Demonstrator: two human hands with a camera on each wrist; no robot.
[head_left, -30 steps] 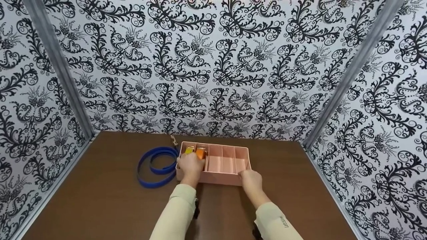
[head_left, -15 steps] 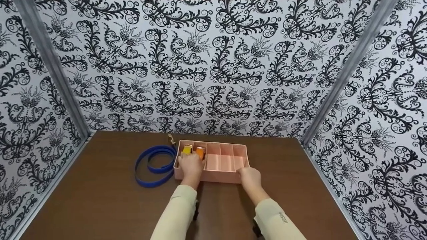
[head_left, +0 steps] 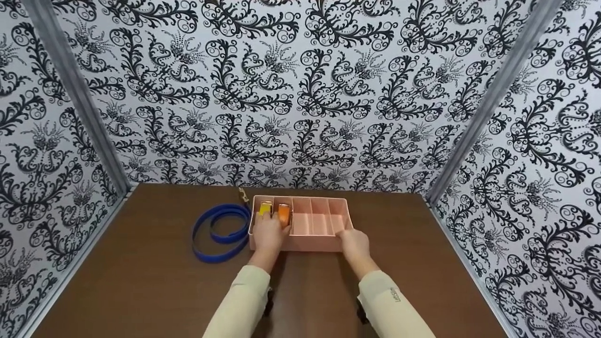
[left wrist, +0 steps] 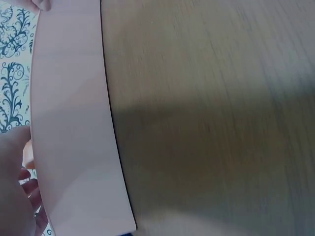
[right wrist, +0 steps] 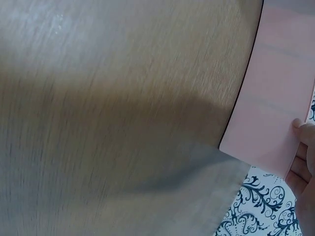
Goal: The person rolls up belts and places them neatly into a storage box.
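In the head view a pink divided organizer tray stands on the table. Its left compartments contain a yellow item and an orange item, both with shiny edges; their exact kind is unclear. My left hand reaches over the front wall, thumb and curled fingers on either side of the orange item. In the left wrist view some orange shows between thumb and fingers above the rim. My right hand grips the tray's front right corner, thumb on the outer front wall in the right wrist view.
Left of the tray lies a coiled blue strap with a metal clip at its far end. The brown table meets patterned walls at the back and sides, with grey posts at the corners.
The tray's right end has swung slightly away with my right hand, so its front lies straighter. My left hand stays over the left compartments, and the orange item shows a little more clearly.
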